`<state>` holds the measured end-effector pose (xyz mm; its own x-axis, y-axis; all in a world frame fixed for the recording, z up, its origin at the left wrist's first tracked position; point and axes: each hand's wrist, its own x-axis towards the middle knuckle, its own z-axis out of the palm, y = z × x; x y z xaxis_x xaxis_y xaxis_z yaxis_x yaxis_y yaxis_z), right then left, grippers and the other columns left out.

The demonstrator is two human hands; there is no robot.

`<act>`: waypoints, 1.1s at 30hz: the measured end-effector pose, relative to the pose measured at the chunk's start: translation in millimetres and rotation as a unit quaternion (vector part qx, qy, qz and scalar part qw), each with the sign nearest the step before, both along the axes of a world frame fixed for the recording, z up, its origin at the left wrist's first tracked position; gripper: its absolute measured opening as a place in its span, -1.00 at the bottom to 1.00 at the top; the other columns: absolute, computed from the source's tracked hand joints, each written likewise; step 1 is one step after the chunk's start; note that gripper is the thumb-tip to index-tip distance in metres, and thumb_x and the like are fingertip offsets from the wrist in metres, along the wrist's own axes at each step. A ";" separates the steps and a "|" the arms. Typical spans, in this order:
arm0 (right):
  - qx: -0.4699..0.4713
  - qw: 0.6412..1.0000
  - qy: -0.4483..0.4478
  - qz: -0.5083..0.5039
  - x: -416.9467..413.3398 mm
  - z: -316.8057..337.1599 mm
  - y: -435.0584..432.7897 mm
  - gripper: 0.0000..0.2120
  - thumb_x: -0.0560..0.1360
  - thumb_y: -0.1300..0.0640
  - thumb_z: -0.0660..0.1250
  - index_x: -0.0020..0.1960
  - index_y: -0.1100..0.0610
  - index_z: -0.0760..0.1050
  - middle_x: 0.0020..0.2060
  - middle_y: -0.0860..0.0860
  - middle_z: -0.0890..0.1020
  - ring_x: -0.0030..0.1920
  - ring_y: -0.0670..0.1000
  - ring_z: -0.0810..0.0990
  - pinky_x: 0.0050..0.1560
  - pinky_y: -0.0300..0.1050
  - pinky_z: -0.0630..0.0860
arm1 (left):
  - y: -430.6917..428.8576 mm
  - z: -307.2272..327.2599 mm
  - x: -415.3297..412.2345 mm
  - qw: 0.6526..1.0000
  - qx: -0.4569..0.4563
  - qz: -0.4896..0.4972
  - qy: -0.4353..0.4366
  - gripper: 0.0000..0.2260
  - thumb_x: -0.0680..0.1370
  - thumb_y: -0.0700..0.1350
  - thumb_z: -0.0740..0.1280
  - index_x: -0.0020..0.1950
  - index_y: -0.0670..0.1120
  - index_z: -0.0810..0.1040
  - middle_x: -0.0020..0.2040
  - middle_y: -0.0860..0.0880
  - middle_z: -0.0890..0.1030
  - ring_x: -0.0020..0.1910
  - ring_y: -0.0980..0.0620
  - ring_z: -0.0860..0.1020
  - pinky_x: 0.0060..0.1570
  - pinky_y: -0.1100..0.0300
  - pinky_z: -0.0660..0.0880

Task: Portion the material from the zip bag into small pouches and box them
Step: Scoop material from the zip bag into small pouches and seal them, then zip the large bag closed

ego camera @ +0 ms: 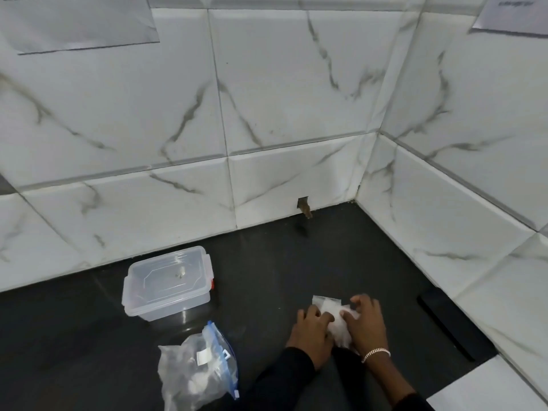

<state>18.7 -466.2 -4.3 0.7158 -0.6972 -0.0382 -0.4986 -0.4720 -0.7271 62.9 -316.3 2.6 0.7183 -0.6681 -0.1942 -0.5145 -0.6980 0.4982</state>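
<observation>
A stack of small clear pouches [335,317] lies on the black counter in front of me. My left hand [314,332] and my right hand [367,324] both lie on the stack with fingers curled over it, pinching at the plastic. A clear zip bag [197,372] with a blue seal holds white material and lies at the lower left, away from both hands. A clear plastic box [167,284] with its lid on stands behind the bag, near the wall.
The black counter [267,277] runs into a corner of white marble-look tiled walls [267,99]. A small hole with a brown stub [304,207] sits at the wall's foot. A black strip [450,324] lies along the right wall.
</observation>
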 end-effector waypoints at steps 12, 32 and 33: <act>0.000 0.886 -0.029 0.463 42.4 10.3 173.2 -0.87 0.49 0.12 0.30 -0.06 0.01 0.63 -0.02 -0.10 0.47 -0.02 -0.15 0.50 0.06 -0.27 0.49 | 172.8 51.6 -11.5 0.939 0.125 0.311 -0.076 -0.60 0.56 0.22 0.19 0.38 0.24 0.22 0.44 -0.05 0.16 0.33 -0.12 0.31 0.16 0.01 0.50; 0.045 0.883 0.065 0.462 51.0 4.0 185.3 -0.93 0.30 -0.04 0.54 -0.23 -0.12 0.68 -0.20 -0.11 0.53 -0.14 -0.12 0.57 -0.15 -0.41 0.39 | 243.2 38.2 0.4 0.942 0.107 0.315 -0.053 -0.75 0.60 -0.03 0.17 0.10 -0.01 0.62 0.18 -0.01 0.53 0.15 0.00 0.57 0.13 0.16 0.45; 0.061 0.892 0.061 0.443 50.4 7.6 178.8 -0.92 0.29 -0.05 0.56 -0.25 -0.11 0.69 -0.25 -0.08 0.58 -0.17 -0.12 0.59 -0.18 -0.41 0.40 | 245.3 35.9 2.0 0.940 0.106 0.321 -0.050 -0.76 0.59 -0.06 0.18 0.10 -0.02 0.63 0.18 -0.01 0.53 0.12 0.00 0.58 0.11 0.17 0.46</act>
<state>69.1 -287.4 3.3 0.9693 0.1560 -0.1902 -0.0472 -0.6410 -0.7661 64.8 -71.0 38.4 0.9818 -0.0445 -0.1848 0.0103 -0.9584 0.2853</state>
